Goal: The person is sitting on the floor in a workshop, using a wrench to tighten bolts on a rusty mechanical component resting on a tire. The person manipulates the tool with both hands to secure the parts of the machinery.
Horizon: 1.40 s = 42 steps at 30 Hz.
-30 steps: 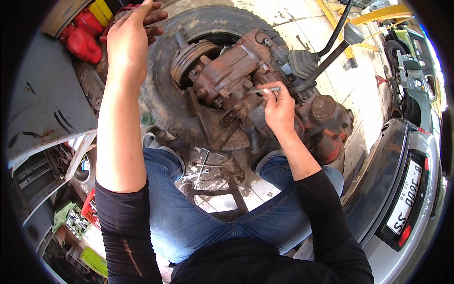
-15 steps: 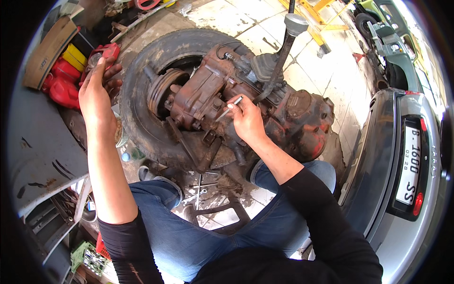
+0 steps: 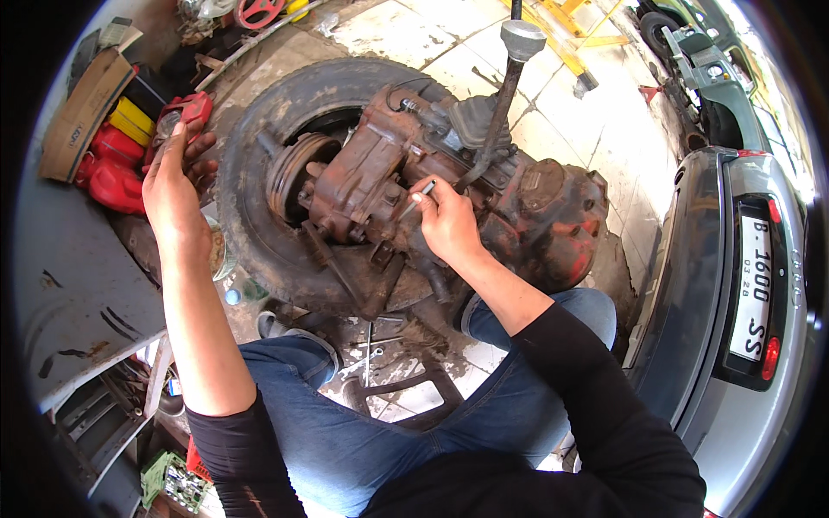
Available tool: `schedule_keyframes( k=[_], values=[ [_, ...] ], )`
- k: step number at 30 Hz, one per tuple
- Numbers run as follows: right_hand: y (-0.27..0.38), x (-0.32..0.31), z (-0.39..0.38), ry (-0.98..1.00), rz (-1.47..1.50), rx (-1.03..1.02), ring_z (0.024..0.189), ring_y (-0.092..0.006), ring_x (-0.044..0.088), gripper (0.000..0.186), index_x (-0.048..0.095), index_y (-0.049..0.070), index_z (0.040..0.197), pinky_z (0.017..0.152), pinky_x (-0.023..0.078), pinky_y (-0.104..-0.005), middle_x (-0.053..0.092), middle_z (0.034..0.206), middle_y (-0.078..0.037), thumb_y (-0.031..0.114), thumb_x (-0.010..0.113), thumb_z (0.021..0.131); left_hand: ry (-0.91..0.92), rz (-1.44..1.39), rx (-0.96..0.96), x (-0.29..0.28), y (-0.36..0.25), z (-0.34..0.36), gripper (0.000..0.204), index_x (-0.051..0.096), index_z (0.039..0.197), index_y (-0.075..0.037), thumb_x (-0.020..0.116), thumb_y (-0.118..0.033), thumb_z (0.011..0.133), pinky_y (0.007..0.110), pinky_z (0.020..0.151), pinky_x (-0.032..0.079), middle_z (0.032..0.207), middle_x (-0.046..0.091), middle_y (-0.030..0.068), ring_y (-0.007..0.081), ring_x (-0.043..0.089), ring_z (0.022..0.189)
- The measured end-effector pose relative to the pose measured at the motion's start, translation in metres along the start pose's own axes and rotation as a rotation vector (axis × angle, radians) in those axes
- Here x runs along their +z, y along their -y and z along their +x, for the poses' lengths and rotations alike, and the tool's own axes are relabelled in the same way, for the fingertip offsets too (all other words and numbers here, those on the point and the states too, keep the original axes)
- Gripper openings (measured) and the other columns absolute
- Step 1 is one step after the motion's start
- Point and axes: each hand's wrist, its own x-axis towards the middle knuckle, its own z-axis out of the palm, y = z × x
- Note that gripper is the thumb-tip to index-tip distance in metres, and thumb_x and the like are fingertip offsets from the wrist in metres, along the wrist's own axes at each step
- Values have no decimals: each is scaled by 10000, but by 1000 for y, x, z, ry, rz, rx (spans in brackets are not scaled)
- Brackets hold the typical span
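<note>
Right hand (image 3: 449, 223), fingers clamped on a metal rod (image 3: 428, 187), now angles it more steeply, apparently working the central gearbox (image 3: 356, 177); left hand (image 3: 176, 197), upper left, has fingers apart.

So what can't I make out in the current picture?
In the head view:
Metal rod: partly covered by the right hand; lower tip too small to place against the gearbox.
Left hand: contact with the red object behind it is unclear.
Black lever: top cut off by the upper edge.
Tyre: partly hidden by the gearbox.
Green crate: contents too small.
</note>
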Motion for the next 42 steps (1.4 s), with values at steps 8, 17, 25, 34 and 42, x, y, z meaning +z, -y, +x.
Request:
schedule_keyframes(
  k=[8, 17, 25, 34, 42],
  values=[
    [12, -9, -1, -20, -114, -40, 752, -358, 684, 103, 647, 42, 1117, 735, 531, -378, 712, 863, -212, 77, 624, 1023, 0, -6, 11, 0, 3, 2, 358, 759, 1213, -55, 631, -348, 1054, 238, 713, 460, 975, 762, 34, 80, 610, 729],
    [3, -8, 0, -43, -84, -163, 760, -426, 687, 93, 656, 57, 1100, 688, 528, -399, 669, 807, -236, 69, 629, 1011, -4, 20, -18, 2, 0, 1, 342, 713, 1283, -68, 577, -319, 1095, 232, 755, 483, 1038, 753, 17, 80, 619, 794],
    [-17, -4, 9, -29, 50, -111, 910, -219, 774, 71, 660, 53, 1084, 795, 555, -323, 786, 952, -124, 64, 605, 1041, 20, 43, 27, 4, 0, -3, 328, 757, 1222, -76, 583, -317, 1082, 248, 770, 496, 1034, 772, 18, 80, 626, 798],
    [-2, -8, 10, -37, 59, -81, 984, -220, 773, 74, 648, 38, 1085, 872, 565, -333, 796, 1045, -125, 66, 585, 1059, 37, 10, 91, 0, 2, -3, 328, 774, 1164, -57, 630, -326, 1042, 270, 759, 478, 986, 795, 54, 95, 637, 744],
    [-19, -4, 10, -42, 171, -71, 1009, -209, 770, 81, 644, 34, 1096, 876, 566, -329, 793, 1046, -132, 60, 573, 1067, 30, 20, 27, 0, 4, 1, 326, 769, 1214, -102, 574, -329, 1084, 245, 774, 485, 1034, 778, 9, 72, 605, 776]
  ],
)
